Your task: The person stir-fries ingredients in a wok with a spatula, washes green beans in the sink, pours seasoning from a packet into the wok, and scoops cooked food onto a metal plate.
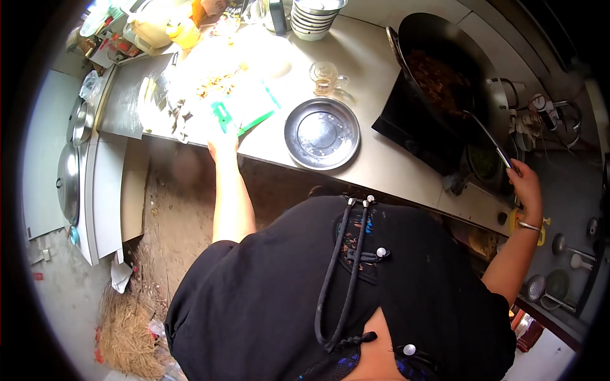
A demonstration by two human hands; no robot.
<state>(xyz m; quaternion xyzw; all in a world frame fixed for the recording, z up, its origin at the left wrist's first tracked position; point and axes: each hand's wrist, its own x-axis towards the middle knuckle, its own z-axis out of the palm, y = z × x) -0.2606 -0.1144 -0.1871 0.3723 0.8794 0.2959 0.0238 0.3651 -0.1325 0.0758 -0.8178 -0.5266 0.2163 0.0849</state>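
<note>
On the right, my right hand (pixel 525 181) is closed round the handle end of a long-handled metal wok utensil (pixel 492 138). Its far end reaches into brown, saucy food (pixel 438 79) in a large dark wok (pixel 476 47); whether it is a ladle or a spatula is hidden. My left hand (pixel 222 145) reaches to the counter's front edge, at a flat green-and-white thing (pixel 222 116). Strong glare washes out its fingers, so their grip does not show. Chopped food bits (pixel 219 82) lie just beyond. Between the hands sits a round metal plate (pixel 322 133).
A glass cup (pixel 324 75) stands behind the plate, and stacked bowls (pixel 314 19) are at the back. The wok rests on a black stove (pixel 413 120). A pot with green contents (pixel 484 160) is near my right hand. Ladles and a skimmer (pixel 535 287) hang at far right.
</note>
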